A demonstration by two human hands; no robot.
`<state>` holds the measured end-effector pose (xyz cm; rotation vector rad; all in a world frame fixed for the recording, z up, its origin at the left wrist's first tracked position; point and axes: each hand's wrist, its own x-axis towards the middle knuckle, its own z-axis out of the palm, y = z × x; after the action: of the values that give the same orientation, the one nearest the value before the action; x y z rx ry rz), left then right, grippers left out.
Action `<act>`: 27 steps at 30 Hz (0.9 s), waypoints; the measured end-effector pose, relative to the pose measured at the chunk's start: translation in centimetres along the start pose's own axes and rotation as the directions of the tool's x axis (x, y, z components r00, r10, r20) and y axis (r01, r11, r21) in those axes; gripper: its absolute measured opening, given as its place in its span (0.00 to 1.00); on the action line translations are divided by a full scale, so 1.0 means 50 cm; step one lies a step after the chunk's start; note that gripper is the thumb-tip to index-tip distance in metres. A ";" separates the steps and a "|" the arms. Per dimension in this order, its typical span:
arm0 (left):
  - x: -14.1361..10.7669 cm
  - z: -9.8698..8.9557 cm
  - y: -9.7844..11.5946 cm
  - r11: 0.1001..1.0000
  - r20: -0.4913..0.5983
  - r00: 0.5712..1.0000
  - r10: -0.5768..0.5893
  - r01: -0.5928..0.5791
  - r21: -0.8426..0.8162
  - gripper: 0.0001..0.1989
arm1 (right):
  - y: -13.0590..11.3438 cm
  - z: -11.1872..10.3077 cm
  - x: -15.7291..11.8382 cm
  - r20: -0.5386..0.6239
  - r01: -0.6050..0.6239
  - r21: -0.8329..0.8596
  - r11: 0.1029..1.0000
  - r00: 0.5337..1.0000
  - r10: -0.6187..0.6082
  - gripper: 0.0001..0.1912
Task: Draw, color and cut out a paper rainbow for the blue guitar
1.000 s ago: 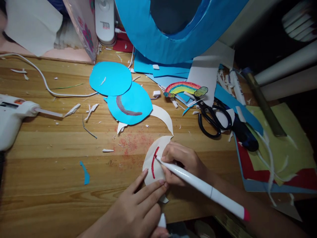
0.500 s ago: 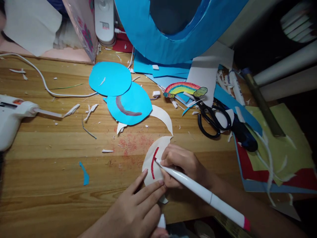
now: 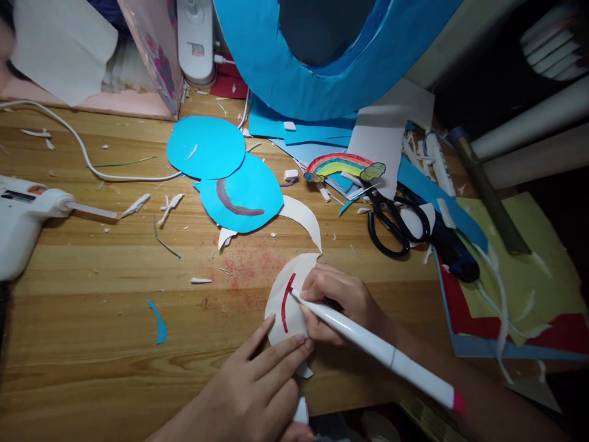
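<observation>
My right hand grips a white marker with a pink-red end. The marker's tip touches a curved red stroke on a white paper cutout. My left hand lies with fingers stretched out over the cutout's lower part, pressing it against the wooden table. Something white shows beneath my left hand near the table edge; I cannot make out what it is. Just beyond the cutout lie a blue paper piece with a dark curved stroke and a white crescent strip.
A blue paper oval overlaps the marked blue piece. Black-handled scissors rest beside a paper rainbow. A glue gun lies at left, coloured sheets at right, and a large blue ring stands behind. Paper scraps litter the table.
The marker tip has moved slightly up along the red stroke, my right hand with it. My left hand stays on the cutout.
</observation>
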<state>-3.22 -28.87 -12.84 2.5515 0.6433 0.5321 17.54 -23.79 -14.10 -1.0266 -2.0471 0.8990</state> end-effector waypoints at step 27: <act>-0.026 0.023 -0.006 0.992 -0.293 0.953 -0.076 0.103 0.076 0.14 | 0.002 -0.058 0.023 -0.229 -0.326 -0.061 0.943 0.924 0.305 0.08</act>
<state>-3.84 -29.69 -14.26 2.5340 0.8994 0.8731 19.35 -21.94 -12.31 -1.4730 -1.7857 0.8078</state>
